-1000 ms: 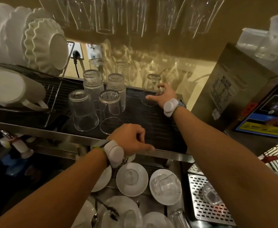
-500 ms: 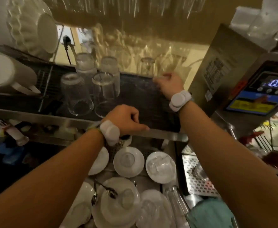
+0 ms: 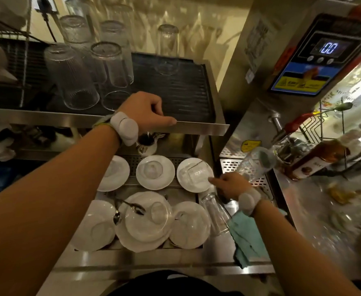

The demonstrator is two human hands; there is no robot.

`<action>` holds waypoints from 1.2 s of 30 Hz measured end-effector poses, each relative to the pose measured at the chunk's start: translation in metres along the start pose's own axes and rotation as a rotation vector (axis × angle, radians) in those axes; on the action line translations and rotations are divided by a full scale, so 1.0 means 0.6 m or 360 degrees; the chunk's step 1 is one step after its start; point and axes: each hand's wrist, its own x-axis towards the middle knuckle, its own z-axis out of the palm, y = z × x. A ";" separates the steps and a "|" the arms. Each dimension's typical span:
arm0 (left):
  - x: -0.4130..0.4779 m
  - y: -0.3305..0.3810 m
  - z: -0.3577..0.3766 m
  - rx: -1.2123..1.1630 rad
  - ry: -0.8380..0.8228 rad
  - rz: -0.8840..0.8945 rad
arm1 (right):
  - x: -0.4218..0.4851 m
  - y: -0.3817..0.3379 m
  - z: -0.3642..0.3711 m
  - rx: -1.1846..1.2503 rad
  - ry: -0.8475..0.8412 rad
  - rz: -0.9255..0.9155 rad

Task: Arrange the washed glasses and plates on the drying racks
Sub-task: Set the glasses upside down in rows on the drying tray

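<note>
Dropped from the upper rack [image 3: 196,126], the right hand [image 3: 232,185] now grips a glass [image 3: 255,164], fingers clamped; left hand [image 3: 142,113], curled, steadies on the rack's edge.

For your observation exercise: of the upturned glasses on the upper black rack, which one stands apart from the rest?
The glass at the rack's back right. It stands alone, while the other glasses cluster together on the left.

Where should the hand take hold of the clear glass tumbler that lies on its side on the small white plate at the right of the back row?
Grip the clear glass tumbler around its side wall, mid-length, coming from above. It lies flat on the small white plate, so the curved wall faces up and is free. The right hand is right beside it; whether it touches is unclear.
</note>
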 end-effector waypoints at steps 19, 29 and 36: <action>0.004 -0.005 0.002 -0.0023 -0.0010 -0.0023 | -0.009 0.080 0.103 -0.0406 -0.0252 0.0469; 0.007 -0.002 -0.003 0.0006 -0.0101 -0.0028 | -0.028 -0.004 0.029 0.0006 -0.0426 0.0037; 0.008 0.002 -0.015 -0.0081 -0.0126 -0.0046 | -0.072 -0.162 -0.105 0.1006 -0.0928 -0.0950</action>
